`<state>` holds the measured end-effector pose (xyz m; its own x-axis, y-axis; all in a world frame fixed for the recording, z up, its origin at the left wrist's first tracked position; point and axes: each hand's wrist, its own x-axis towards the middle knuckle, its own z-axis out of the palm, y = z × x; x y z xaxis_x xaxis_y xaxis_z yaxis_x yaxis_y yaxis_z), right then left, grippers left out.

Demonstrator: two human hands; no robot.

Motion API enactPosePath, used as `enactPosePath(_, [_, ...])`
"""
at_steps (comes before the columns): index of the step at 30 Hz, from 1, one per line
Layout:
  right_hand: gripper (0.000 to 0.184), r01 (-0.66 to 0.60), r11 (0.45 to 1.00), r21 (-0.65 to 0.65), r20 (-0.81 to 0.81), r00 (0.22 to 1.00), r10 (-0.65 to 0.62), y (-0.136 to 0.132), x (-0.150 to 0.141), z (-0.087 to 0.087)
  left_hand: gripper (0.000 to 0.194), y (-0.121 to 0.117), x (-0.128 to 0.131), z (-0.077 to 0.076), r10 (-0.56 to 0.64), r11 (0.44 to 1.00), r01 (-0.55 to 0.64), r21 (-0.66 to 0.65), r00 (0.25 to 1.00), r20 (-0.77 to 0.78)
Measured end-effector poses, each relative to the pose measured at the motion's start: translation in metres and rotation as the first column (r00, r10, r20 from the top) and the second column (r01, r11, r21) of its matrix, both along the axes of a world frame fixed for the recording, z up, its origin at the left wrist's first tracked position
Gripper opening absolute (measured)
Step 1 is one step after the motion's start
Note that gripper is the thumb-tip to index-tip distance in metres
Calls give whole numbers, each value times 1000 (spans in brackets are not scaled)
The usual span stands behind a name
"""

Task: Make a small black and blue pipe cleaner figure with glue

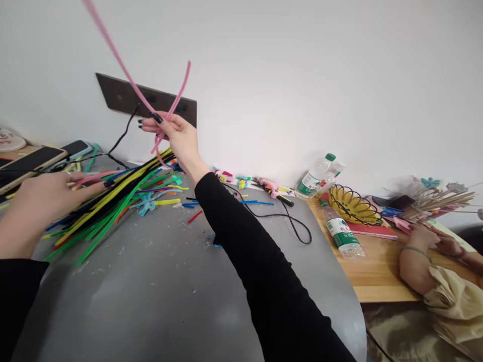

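Observation:
My right hand (pixel 176 134) is raised over the back of the grey mat (pixel 169 291), pinching two pink pipe cleaners (pixel 132 83) that cross and stick up toward the wall. My left hand (pixel 45 198) lies on a big pile of coloured pipe cleaners (pixel 113 201) at the left, its fingers closed on a pink pipe cleaner (pixel 92 177) at the top of the pile. Both arms wear black sleeves.
Two phones (pixel 33 161) lie at far left. A black cable (pixel 279 216) runs across the mat from a dark wall socket panel (pixel 124 95). Plastic bottles (pixel 341 231), a yellow wire basket (pixel 352 206) and craft scraps sit on the wooden table, where another person's hands (pixel 426 241) rest.

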<state>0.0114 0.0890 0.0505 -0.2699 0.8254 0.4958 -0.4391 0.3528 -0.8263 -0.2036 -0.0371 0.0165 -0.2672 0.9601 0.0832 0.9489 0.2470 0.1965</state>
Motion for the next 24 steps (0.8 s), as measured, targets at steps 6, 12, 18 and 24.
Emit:
enactPosePath(6, [12,-69,997,-43,-52,996,67,-15,0,20,81,-12,64,17,-80,993,81,86,997,-18])
enactPosePath(12, [20,-11,999,-50,40,999,13,-42,2,41,61,13,87,12,-172,979,160,-124,980,-97])
enactPosePath(18, [6,-8,1000,14,-145,989,10,-46,30,70,39,35,72,-6,-132,970,95,-224,980,-152])
enactPosePath(24, [22,246,961,123,-181,958,-222,-34,77,108,41,45,45,-2,-183,974,171,-147,980,-72])
